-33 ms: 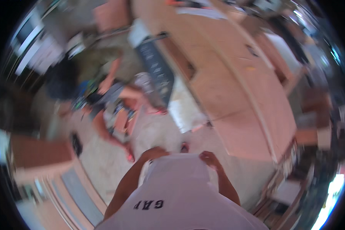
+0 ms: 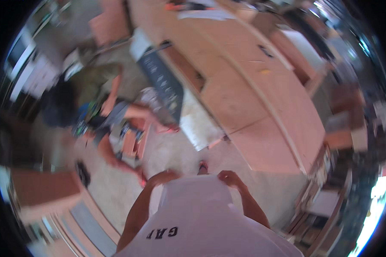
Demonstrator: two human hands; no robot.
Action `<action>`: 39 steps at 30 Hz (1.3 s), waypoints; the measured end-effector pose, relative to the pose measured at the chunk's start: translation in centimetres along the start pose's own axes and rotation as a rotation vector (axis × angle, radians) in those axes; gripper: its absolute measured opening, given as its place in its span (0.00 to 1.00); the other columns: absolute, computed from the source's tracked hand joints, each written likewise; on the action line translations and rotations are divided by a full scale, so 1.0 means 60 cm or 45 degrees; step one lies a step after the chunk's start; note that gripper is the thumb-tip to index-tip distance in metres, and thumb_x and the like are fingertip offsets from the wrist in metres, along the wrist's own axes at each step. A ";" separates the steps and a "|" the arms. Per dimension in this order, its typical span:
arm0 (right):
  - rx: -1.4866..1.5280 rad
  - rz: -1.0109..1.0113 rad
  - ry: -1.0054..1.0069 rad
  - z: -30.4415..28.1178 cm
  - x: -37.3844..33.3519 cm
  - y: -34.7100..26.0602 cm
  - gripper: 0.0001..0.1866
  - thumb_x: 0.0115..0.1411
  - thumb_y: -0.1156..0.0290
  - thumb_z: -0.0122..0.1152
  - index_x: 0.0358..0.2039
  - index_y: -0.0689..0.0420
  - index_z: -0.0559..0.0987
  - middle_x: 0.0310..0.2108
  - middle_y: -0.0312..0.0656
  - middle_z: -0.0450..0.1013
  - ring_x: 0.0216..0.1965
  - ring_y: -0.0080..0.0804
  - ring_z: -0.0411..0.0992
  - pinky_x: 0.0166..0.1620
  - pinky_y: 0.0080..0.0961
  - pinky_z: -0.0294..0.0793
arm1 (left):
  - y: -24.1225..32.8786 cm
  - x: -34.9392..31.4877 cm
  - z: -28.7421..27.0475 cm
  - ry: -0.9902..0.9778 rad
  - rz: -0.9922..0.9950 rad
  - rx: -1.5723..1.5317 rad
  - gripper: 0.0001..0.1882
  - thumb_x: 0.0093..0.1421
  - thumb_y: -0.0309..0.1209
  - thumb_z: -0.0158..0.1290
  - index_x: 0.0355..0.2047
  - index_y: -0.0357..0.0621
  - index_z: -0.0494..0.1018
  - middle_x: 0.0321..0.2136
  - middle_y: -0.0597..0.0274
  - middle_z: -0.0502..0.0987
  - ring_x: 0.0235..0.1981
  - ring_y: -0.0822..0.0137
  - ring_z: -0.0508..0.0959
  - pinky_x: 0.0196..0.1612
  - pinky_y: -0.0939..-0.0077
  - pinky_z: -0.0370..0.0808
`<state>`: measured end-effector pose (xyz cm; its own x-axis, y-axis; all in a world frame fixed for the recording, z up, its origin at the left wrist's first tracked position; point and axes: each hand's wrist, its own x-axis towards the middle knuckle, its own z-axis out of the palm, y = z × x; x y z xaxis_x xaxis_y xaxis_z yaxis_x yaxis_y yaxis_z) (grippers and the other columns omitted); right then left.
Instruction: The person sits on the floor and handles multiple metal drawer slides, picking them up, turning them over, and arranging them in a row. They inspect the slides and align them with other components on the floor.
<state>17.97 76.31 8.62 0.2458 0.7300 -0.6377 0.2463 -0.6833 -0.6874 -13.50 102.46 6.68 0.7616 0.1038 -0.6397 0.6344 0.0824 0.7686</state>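
At the front of my white shirt [image 2: 193,205], both hands sit close to its lower edge. My left hand [image 2: 164,176] is beside the left corner of the hem, smeared by motion, with its fingers mostly hidden. On the other corner, my right hand [image 2: 231,178] has its fingers curled in against the cloth. Whether it grips the hem or something behind it cannot be made out. One foot [image 2: 203,166] in a reddish shoe or sandal shows just beyond the shirt.
A person [image 2: 103,113] in dark clothes squats low at the left, beside a small wooden box [image 2: 134,143] holding tools. A large wooden worktable [image 2: 244,98] fills the right. Before it leans a dark printed panel [image 2: 163,85]. Wooden boards [image 2: 90,218] lie at lower left.
The view has swung slightly, so the worktable and the squatting person sit further left in the picture. My hands stay at the shirt's hem.
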 end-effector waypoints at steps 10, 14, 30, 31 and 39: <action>-0.187 -0.858 0.056 -0.109 -0.198 -0.369 0.21 0.67 0.69 0.63 0.60 0.54 0.77 0.46 0.46 0.78 0.46 0.45 0.76 0.51 0.38 0.75 | -0.201 -0.055 -0.142 1.374 -0.080 -2.012 0.13 0.62 0.48 0.55 0.27 0.58 0.68 0.20 0.76 0.61 0.21 0.75 0.61 0.25 0.75 0.58; -0.482 -1.194 0.208 -0.271 -0.233 -0.514 0.09 0.65 0.74 0.63 0.45 0.56 0.84 0.41 0.42 0.79 0.46 0.41 0.77 0.50 0.38 0.76 | -0.132 0.049 -0.170 0.857 0.090 -1.509 0.12 0.62 0.44 0.58 0.28 0.57 0.69 0.22 0.75 0.62 0.21 0.76 0.61 0.25 0.76 0.59; -1.111 -0.949 0.849 -0.652 0.177 -0.580 0.10 0.60 0.77 0.64 0.43 0.55 0.85 0.39 0.49 0.76 0.44 0.50 0.76 0.48 0.44 0.75 | 0.247 0.139 0.145 0.521 0.485 -0.279 0.20 0.68 0.32 0.59 0.57 0.44 0.68 0.28 0.67 0.74 0.29 0.78 0.74 0.34 0.80 0.71; -1.117 -0.948 0.826 -0.652 0.176 -0.591 0.09 0.61 0.76 0.64 0.42 0.56 0.84 0.39 0.48 0.76 0.44 0.49 0.76 0.48 0.44 0.75 | 0.213 0.127 0.138 0.595 0.394 -0.290 0.20 0.68 0.31 0.59 0.57 0.44 0.68 0.29 0.67 0.75 0.30 0.77 0.74 0.35 0.79 0.72; -1.362 -1.116 0.858 -0.636 0.161 -0.593 0.12 0.66 0.77 0.53 0.48 0.66 0.77 0.45 0.56 0.74 0.50 0.55 0.76 0.50 0.44 0.78 | -0.049 -0.007 0.135 1.445 0.002 -0.563 0.14 0.64 0.36 0.58 0.47 0.44 0.74 0.27 0.70 0.73 0.21 0.78 0.70 0.23 0.79 0.68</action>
<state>47.34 107.23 40.18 -0.0388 0.9551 0.2936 0.9992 0.0404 0.0007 -14.60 94.17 4.68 0.0731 0.8938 -0.4425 0.3647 0.3890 0.8460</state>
